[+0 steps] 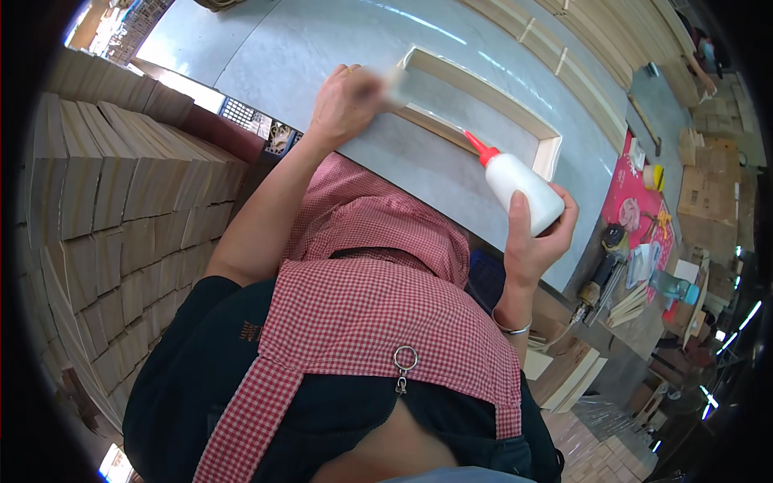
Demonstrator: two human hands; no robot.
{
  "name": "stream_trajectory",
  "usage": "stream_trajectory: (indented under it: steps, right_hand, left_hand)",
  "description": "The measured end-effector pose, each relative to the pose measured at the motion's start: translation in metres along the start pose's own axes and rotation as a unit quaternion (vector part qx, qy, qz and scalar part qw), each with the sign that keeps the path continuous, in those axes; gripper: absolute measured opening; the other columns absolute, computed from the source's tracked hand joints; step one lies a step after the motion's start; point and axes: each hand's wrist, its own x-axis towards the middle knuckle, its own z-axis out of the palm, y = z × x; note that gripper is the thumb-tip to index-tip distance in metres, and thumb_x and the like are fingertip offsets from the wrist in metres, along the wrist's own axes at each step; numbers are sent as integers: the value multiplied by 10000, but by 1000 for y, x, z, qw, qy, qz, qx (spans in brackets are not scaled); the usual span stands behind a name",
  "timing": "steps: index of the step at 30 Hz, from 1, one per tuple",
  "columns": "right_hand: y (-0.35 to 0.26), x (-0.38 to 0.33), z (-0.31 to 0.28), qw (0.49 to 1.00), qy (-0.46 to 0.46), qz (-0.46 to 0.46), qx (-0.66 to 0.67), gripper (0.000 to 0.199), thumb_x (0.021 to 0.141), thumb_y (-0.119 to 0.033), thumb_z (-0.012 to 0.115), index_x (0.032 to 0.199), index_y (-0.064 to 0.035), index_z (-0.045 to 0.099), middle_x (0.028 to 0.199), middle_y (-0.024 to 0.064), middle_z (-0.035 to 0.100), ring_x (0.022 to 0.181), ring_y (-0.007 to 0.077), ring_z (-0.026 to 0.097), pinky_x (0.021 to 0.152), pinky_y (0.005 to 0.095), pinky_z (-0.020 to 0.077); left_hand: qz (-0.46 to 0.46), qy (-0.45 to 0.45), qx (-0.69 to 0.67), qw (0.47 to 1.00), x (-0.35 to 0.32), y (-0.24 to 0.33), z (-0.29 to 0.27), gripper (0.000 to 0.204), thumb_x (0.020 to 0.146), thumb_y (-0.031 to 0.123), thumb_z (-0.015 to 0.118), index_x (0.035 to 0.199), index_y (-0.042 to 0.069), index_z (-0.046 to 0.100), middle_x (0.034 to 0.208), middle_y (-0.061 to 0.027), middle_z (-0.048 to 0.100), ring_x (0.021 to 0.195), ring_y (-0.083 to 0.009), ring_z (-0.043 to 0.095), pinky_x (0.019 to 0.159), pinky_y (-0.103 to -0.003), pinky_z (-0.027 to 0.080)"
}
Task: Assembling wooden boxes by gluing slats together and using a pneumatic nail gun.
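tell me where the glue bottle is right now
In the head view, right of centre: the white glue bottle sits in the right hand, its red nozzle tilted onto the near rail of the wooden frame on the grey table.

Woodworking workshop: stacked wood pieces (121,201), power drill (596,286), workbench (322,48).

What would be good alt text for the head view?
The right hand tilts a white plastic glue bottle with a red nozzle onto a pale rectangular wooden frame on a grey table; the left hand holds the frame's corner.

Glossy plastic glue bottle (523,191), pale bare-wood frame (483,88).
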Motion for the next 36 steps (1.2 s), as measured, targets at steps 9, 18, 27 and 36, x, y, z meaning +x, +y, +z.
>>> stream_trajectory:
  steps: [9, 18, 27, 36]
  right_hand:
    - [19, -11, -50, 995, 72, 32, -63, 454, 863, -215, 759, 1214, -13, 555, 1144, 161, 601, 1003, 287, 610, 828, 375, 553]
    - [40, -17, -83, 983, 143, 58, -102, 449, 868, -237, 752, 1197, 0, 561, 1107, 162, 612, 933, 263, 626, 661, 315, 570]
    - [48, -14, -93, 978, 165, 64, -107, 463, 857, -241, 765, 1193, 3, 561, 1105, 174, 622, 904, 256, 626, 659, 318, 557]
    - [73, 24, -72, 976, 196, 80, -51, 486, 844, -253, 774, 1186, 7, 547, 1102, 181, 612, 907, 257, 616, 695, 326, 543]
  left_hand:
    - [6, 9, -12, 1000, 1, -1, 2, 132, 887, 147, 673, 926, 44, 745, 898, -50, 668, 829, -206, 544, 753, -313, 476]
    - [11, 12, -12, 1000, 1, -2, 2, 122, 884, 122, 677, 940, 34, 738, 903, -53, 657, 816, -198, 535, 737, -307, 464]
    - [2, 3, -15, 1000, -1, 1, 1, 112, 888, 103, 671, 939, 25, 734, 894, -57, 646, 815, -195, 525, 727, -309, 458]
    - [-1, -7, -2, 1000, -2, -2, 0, 109, 895, 92, 655, 940, 15, 717, 886, -61, 626, 821, -202, 526, 739, -314, 456]
